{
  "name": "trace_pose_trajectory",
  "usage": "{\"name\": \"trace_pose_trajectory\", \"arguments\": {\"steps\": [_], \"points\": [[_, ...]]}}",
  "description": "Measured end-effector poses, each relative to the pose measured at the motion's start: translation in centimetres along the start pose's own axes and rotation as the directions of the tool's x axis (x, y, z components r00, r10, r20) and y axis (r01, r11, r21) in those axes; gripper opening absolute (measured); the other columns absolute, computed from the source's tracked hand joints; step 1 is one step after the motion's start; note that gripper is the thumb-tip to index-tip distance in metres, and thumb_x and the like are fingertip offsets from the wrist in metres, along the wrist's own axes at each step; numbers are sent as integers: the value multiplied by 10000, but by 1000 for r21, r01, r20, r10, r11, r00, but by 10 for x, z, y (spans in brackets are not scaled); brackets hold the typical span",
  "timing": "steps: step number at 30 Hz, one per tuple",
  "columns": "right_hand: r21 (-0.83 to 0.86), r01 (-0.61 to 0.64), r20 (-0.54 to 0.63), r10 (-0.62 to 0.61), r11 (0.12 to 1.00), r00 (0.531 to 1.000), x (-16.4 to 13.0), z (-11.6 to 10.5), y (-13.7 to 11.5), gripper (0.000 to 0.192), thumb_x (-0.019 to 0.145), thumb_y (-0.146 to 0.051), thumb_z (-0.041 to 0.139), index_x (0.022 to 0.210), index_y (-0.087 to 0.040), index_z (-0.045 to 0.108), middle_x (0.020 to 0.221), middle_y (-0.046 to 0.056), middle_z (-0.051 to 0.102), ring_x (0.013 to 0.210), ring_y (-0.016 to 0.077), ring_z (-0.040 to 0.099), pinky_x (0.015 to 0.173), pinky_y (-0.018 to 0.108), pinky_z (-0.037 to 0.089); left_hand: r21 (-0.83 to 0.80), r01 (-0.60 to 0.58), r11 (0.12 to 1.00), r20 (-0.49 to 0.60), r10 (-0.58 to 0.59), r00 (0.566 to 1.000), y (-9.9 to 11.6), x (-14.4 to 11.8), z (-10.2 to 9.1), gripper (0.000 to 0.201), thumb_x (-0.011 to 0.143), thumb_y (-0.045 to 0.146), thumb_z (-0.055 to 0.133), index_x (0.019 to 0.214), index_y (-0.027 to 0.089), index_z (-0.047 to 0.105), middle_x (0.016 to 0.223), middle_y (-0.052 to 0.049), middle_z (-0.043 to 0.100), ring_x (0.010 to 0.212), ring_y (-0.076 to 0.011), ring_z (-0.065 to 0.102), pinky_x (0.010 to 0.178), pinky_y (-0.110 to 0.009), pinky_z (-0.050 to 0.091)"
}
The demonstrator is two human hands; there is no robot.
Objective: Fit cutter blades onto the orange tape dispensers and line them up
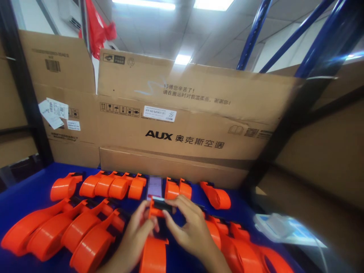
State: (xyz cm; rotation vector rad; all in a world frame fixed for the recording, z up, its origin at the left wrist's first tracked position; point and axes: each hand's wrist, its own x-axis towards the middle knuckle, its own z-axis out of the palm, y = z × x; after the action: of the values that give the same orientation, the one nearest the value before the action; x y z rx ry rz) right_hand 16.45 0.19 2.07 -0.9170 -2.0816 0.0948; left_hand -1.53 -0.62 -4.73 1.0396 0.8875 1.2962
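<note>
Near the middle of the blue surface, my left hand (143,223) is closed on the orange end piece (153,210) of an orange coiled strap. Opposite it, my right hand (189,220) pinches a black cylindrical piece (162,205) set against that orange end, with thumb below and fingers above. An orange coil (154,256) sits just beneath both hands; whether it joins the held end is hidden. To the left of my left hand lie several large orange coils with black ends, the nearest one (92,246) beside my forearm. More orange coils (247,254) lie to the right, partly behind my right arm.
A back row of smaller orange coils (118,187) runs along a cardboard wall (184,129). Among them lies a phone (154,187) with a lit screen. Dark blue rack posts (284,125) frame the sides. A pale box-like object (280,225) with a cable rests at right.
</note>
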Motion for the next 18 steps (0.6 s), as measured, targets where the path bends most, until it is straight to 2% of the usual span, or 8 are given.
{"name": "trace_pose_trajectory", "arguments": {"steps": [7, 11, 18], "points": [[-46, 16, -30, -17, 999, 999, -1, 4, -3, 125, 900, -226, 589, 974, -205, 687, 780, 53, 647, 715, 191, 620, 633, 298, 492, 2, -2, 1000, 26, 2, 1000, -2, 1, -1, 454, 789, 384, 717, 1186, 186, 624, 688, -11, 654, 620, -163, 570, 594, -247, 431], [-33, 12, -16, -12, 999, 1000, -2, 5, -1, 150, 914, -236, 590, 1022, -203, 690, 814, 61, 664, 748, 197, 635, 664, 309, 514, -19, 4, 1000, 9, -4, 1000, -3, 0, 1, 517, 792, 389, 718, 1252, 191, 590, 671, 6, 634, 630, -166, 574, 624, -259, 461], [28, 8, 21, -9, 1000, 1000, -3, 5, 0, 211, 926, -247, 610, 1118, -228, 696, 894, 71, 691, 818, 206, 662, 718, 318, 545, -63, 42, 997, -7, -42, 999, 3, -4, 8, 538, 753, 409, 773, 1221, 198, 613, 684, 7, 620, 608, -139, 530, 580, -231, 439]]}}
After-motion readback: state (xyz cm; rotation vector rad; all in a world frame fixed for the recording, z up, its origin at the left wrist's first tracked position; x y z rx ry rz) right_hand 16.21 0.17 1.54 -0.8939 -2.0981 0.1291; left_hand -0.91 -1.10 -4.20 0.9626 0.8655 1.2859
